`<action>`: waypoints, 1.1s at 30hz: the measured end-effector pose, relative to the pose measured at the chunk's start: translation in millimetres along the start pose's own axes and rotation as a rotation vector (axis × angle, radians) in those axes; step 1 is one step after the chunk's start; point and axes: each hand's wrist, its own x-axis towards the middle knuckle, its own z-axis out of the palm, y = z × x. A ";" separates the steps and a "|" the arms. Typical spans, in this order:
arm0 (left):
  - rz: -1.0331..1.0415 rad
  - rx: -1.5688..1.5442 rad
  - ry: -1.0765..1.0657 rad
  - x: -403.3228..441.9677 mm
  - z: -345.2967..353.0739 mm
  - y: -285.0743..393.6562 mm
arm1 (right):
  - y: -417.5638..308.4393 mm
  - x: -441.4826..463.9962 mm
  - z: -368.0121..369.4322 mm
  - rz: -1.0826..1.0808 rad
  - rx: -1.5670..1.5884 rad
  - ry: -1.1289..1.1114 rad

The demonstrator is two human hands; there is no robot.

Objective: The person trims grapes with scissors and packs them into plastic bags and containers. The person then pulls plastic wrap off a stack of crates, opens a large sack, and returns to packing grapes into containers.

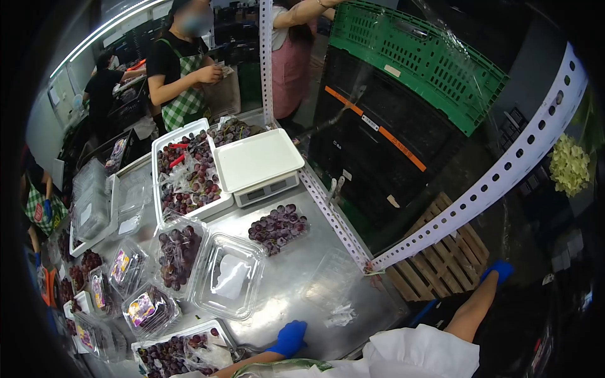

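My left hand (290, 339), in a blue glove, rests by the table's front edge with its fingers curled in. Whatever it may grip is hidden. A dark metal tool (247, 348), too small to name, lies close to its wrist. Beside that wrist is a white tray (165, 341) of loose grapes (173, 356) and crumpled plastic. My right hand (499, 271), also blue-gloved, is stretched far out to the right, off the table and near a wooden pallet; its fingers are not clear. An open clear clamshell box (242, 302) stands ahead of my left hand, with a bunch of grapes (277, 228) in clear plastic beyond it.
A white scale (258, 162) and a large tray (155, 179) of grapes stand at the back. Several packed boxes (150, 310) crowd the left. A perforated metal post (504, 170) borders the right, near green crates (416, 57) and a pallet (441, 258). Other people work behind.
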 end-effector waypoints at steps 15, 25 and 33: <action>-0.011 -0.021 -0.069 2.0 0.7 -1.5 | -131.7 -14.9 72.3 -0.579 0.474 0.207; -0.064 0.056 -0.165 4.4 3.8 -0.1 | -129.0 -217.8 -291.5 -1.517 1.795 1.016; -0.118 0.035 -0.179 5.5 -12.1 13.4 | -225.8 -241.2 -343.5 -1.234 1.943 0.639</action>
